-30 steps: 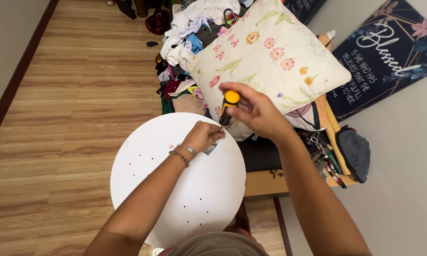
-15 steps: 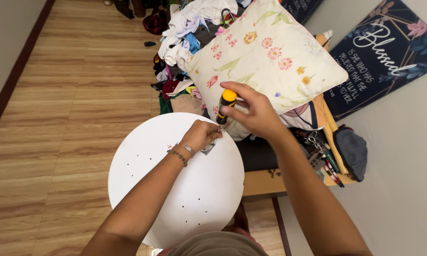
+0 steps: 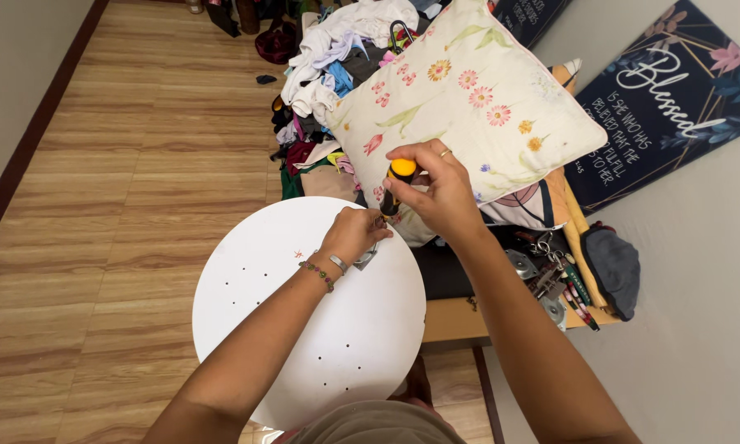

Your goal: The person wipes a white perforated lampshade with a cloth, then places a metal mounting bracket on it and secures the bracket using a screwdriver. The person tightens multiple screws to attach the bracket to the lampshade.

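Note:
A round white board (image 3: 263,312) with several small drilled holes lies in front of me. My left hand (image 3: 354,233) rests on its far edge, fingers closed around a small metal bracket (image 3: 365,259) and a screw. My right hand (image 3: 435,189) grips a screwdriver (image 3: 395,184) with a yellow and black handle, held upright with its tip down at the left hand's fingers. Bead bracelets circle my left wrist.
A large floral pillow (image 3: 485,90) leans just behind the board. A heap of clothes (image 3: 320,74) lies on the wooden floor (image 3: 123,164) beyond. A dark framed sign (image 3: 674,90) leans on the right wall, with keys and pens (image 3: 559,275) on a low wooden shelf.
My right hand has turned around the screwdriver handle, fingers now wrapped over its top. The left hand and the board stay where they were.

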